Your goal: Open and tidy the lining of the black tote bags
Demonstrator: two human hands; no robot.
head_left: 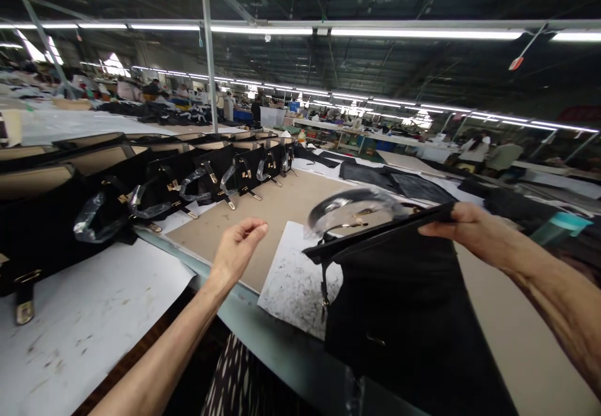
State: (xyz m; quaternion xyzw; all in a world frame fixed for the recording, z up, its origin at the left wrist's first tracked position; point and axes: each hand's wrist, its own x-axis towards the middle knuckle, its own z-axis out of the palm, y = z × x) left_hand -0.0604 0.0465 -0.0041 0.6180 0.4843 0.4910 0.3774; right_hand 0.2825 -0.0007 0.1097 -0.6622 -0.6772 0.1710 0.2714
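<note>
My right hand (462, 225) grips the top edge of a black handbag (399, 303) and holds it up over the table, its body hanging down toward me. The bag's plastic-wrapped handle (352, 206) is blurred by motion above the rim. My left hand (237, 247) hovers left of the bag with fingers loosely curled toward the thumb and nothing in them. Below the hands lie a brown board (282, 206) and a white speckled sheet (293, 281).
A row of several black handbags (188, 184) with gold hardware and wrapped handles stands along the left, running to the back. Black leather pieces (399, 181) lie at the back right. White paper (89, 316) covers the near left. People work at distant tables (474, 147).
</note>
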